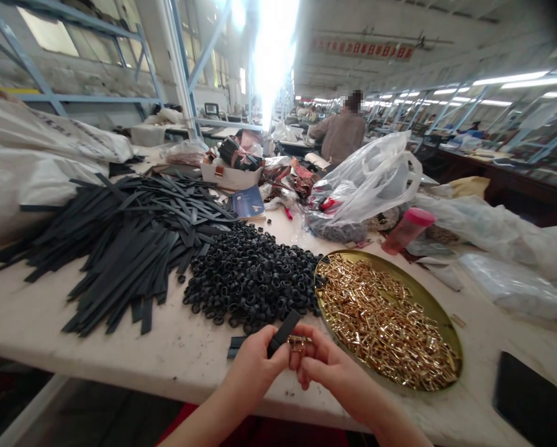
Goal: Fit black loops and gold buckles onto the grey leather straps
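Observation:
My left hand is closed on a short black strap, which sticks up between thumb and fingers. Pinched in my right hand is a small gold buckle, held against the strap's side; the fingers hide part of it. Just behind both hands lies a heap of small black loops. To the right, a round gold tray carries a pile of gold buckles. A few cut black strap pieces lie beside my left hand.
Long black straps are piled on the left of the table. A black phone lies at the right edge. Behind are a plastic bag, a pink-lidded jar, a blue booklet and white sacks. A person sits farther back.

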`<state>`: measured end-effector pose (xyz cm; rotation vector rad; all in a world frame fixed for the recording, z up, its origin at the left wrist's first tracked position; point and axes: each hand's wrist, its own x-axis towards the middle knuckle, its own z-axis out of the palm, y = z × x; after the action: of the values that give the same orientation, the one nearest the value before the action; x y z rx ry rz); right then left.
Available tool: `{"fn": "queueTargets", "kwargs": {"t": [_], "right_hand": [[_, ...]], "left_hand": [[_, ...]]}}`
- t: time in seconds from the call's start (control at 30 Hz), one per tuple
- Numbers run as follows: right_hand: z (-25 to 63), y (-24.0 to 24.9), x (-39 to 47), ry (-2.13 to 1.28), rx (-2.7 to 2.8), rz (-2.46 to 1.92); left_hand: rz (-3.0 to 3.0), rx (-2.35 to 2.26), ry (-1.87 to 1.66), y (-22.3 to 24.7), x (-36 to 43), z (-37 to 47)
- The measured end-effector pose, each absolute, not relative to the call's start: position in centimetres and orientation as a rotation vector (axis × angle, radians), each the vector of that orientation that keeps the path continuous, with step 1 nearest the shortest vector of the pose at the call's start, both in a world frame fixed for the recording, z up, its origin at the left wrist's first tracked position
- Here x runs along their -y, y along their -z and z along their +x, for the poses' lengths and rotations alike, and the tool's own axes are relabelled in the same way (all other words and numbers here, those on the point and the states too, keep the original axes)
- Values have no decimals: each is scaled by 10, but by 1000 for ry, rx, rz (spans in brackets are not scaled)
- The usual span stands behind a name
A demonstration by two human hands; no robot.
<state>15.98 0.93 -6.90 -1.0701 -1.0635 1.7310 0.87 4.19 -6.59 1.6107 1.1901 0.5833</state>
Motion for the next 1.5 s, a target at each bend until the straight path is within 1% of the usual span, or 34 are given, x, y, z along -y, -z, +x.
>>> {"fn": "queueTargets", "kwargs": {"t": [0.03, 0.17, 0.23, 0.4, 0.5, 0.6, 0.77, 0.83, 0.93, 1.0, 1.07, 1.13, 1.27, 1.33, 1.4, 1.5], "right_hand": [[158, 71, -8, -1721, 1055, -1067], [155, 77, -3, -1453, 1122, -1193], [155, 78, -1, -1382, 1058, -1220], [146, 75, 11, -1470, 442, -1107], [130, 75, 24, -1592, 303, -1023], [115, 79, 40, -1562, 455, -1033], [107, 80, 61, -1181, 908, -1187], [108, 78, 66, -1186, 939, -1211], [108, 73, 67, -1305, 850, -1220], [108, 71, 67, -1358, 804, -1200], [106, 70, 66, -1342, 818, -1208], [105, 71, 66, -1244, 899, -1267], [106, 78, 72, -916, 1165, -1427], [107, 83, 73, -840, 1249, -1471], [109, 88, 72, -901, 1236, -1490], [112, 91, 67, -1128, 1102, -1450]], "left_hand": [[1617, -1201, -572, 66, -42, 8], [1653, -1157, -537, 65, -38, 6], [1634, -1103, -523, 65, -33, 1], [1652, -1103, -467, 63, -15, -18], [1766, -1024, -460, 57, -3, -23], [1776, -969, -476, 47, 10, -22], [1490, -981, -534, 42, 26, -20], [1353, -924, -492, 44, 29, -21], [1270, -898, -452, 46, 32, -22], [1261, -922, -472, 47, 34, -22], [1248, -951, -508, 49, 35, -21], [1226, -972, -535, 53, 36, -20], [1210, -1007, -558, 66, 37, -20], [1277, -1044, -576, 72, 37, -20], [1378, -1098, -592, 77, 38, -19], [1444, -1146, -557, 81, 38, -19]]}}
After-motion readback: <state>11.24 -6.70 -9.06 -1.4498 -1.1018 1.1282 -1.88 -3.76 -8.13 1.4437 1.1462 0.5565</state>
